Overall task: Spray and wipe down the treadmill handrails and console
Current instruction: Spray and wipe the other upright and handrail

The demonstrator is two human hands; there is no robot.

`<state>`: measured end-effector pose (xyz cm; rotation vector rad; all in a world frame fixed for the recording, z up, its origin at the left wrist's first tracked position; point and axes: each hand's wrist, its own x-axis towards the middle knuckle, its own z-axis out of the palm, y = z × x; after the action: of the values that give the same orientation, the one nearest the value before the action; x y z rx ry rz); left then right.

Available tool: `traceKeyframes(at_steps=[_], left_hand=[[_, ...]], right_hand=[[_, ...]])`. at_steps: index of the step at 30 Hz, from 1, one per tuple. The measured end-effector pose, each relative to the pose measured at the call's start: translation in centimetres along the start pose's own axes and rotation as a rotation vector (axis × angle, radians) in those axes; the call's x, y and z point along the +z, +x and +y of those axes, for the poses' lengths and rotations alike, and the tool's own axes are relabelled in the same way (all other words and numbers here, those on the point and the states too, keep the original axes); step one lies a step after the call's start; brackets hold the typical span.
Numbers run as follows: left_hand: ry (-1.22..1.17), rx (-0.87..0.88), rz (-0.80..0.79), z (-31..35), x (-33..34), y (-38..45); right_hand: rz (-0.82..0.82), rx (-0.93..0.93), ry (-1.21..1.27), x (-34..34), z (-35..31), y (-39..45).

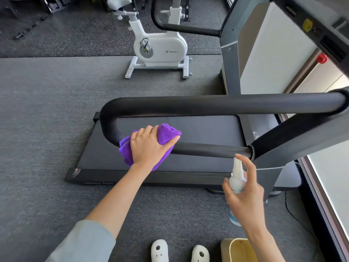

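Purple microfibre cloth (166, 134) lies bunched under our left hand (149, 148), fingers curled over it onto the black padded treadmill handrail (207, 149). Our right hand (245, 197) grips a white spray bottle (237, 178), forefinger atop its nozzle, just below the rail.

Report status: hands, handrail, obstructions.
Left hand grips purple microfibre cloth on black padded handrail. Right hand holds white spray bottle. Nothing obstructing.

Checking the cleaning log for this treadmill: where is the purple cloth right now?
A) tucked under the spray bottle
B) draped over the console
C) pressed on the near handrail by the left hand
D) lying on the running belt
C: the left hand grips the purple cloth around the near handrail.
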<state>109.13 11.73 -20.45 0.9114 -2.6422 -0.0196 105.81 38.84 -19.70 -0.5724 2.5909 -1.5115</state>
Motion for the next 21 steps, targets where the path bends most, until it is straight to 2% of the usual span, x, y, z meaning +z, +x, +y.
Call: traceKeyframes(at_steps=[3, 12, 21], left_hand=[[0.055, 0.072, 0.003, 1.3, 0.3, 0.4], [0.031, 0.252, -0.217, 10.5, 1.8, 1.4], [-0.007, 0.363, -0.211, 19.2, 4.0, 0.7]], right_hand=[[0.004, 0.02, 0.01, 0.2, 0.2, 0.4], [0.076, 0.022, 0.019, -1.1, 0.9, 1.3], [0.162, 0.083, 0.039, -4.2, 3.5, 1.8]])
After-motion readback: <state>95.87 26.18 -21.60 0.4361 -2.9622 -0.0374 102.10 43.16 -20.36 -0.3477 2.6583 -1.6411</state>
